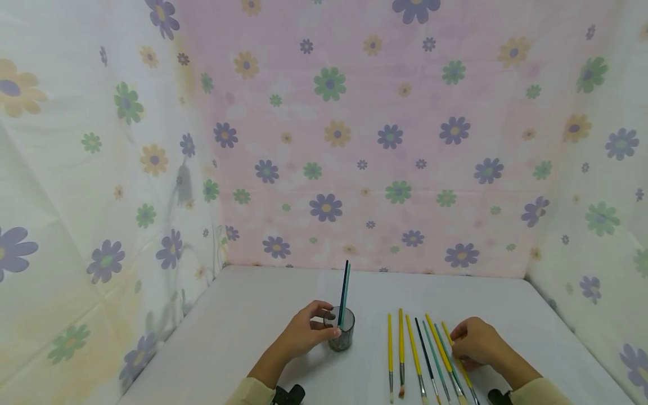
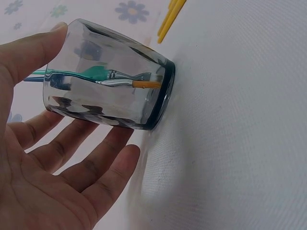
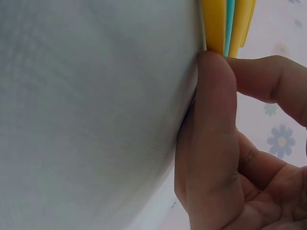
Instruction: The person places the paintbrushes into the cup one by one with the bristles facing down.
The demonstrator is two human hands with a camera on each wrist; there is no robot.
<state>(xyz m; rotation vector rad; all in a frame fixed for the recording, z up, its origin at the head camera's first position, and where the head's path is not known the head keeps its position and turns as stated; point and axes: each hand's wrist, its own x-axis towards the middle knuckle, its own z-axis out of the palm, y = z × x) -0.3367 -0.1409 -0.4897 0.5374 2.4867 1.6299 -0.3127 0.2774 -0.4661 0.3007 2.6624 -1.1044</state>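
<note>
A clear glass (image 1: 345,342) stands upright on the white table, with a dark-handled paintbrush (image 1: 343,287) and a teal-handled paintbrush (image 2: 98,73) leaning in it, bristles down. My left hand (image 1: 306,332) holds the glass, thumb at the rim and fingertips against its side. On the right, my right hand (image 1: 478,343) pinches the handle of the rightmost yellow paintbrush (image 1: 464,372) between thumb and index finger, low against the tabletop. In the right wrist view, the end of a yellow handle (image 3: 214,24) shows at the fingertips; the rest of it is out of sight there.
Between the hands, several paintbrushes lie in a row, bristles toward me: yellow ones (image 1: 390,340), a dark one (image 1: 424,347) and teal ones (image 1: 436,353). Flowered cloth (image 1: 354,169) walls the table (image 1: 268,287) at the back and both sides.
</note>
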